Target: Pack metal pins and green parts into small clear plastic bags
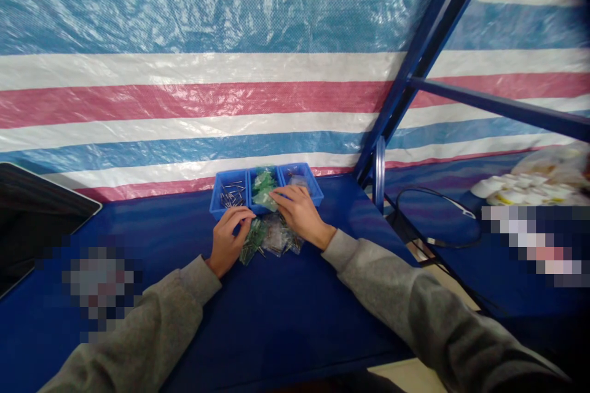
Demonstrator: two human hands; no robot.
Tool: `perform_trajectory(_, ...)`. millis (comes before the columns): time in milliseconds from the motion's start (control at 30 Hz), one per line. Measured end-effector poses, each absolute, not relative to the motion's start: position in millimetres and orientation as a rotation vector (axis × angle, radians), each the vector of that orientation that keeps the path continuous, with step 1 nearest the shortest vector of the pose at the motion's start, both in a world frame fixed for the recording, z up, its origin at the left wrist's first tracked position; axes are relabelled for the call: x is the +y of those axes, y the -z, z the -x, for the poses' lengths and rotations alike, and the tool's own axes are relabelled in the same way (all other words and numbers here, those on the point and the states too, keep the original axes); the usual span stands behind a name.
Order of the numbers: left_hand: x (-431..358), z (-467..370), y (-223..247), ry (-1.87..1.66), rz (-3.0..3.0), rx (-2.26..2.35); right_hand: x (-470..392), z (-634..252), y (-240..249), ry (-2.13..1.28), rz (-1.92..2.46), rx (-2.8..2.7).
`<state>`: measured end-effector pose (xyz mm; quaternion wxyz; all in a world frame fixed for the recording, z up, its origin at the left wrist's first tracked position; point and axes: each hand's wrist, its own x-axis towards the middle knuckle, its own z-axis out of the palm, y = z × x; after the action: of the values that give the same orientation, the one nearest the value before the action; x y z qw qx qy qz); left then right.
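Three blue bins stand side by side at the back of the blue table. The left bin (pixel 213 196) holds thin metal pieces, the middle one green bags (pixel 264 179), and the right bin (pixel 315 187) small clear bags. My right hand (pixel 302 214) reaches over the front of the middle bin, fingertips at a pale green bag; whether it grips the bag is unclear. In front of the left bin is my left hand (pixel 228 238), thumb and fingers curved close together, their tips near the bin's front edge. Small clear and green bags with metal pieces (pixel 275 235) lie between my hands.
A dark screen-like panel with a pale edge (pixel 41 221) stands at the left. Blue metal frame bars (pixel 400 101) rise at the right. Beyond them are a black cable (pixel 433 239) and bagged white rolls (pixel 530 189). A striped sheet (pixel 193 98) hangs behind.
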<state>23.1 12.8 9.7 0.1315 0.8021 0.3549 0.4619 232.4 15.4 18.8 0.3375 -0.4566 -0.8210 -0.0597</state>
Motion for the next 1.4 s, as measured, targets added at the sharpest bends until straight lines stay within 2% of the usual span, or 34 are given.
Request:
perform_trajectory(233, 12.3, -22.4, -9.5, -1.337, -2.318, 1.023, 33.2, -229.6, -27.6, 0.223, 1.373, -2.012)
perform_trajectory(733, 10.9, -23.3, -12.1, -1.311, -2.344, 1.013, 26.1, -218.9, -30.3, 0.005, 1.142, -2.376)
perform_trajectory(1133, 10.5, -23.6, -12.8, -1.308, -2.349, 0.983, 30.3, -221.2, -18.2, -0.016, 1.216, -2.399)
perform_trajectory(1400, 10.3, -22.6, -11.6, -1.332, -2.325, 1.014, 21.4, -224.2, -30.4, 0.054, 1.166, -2.301)
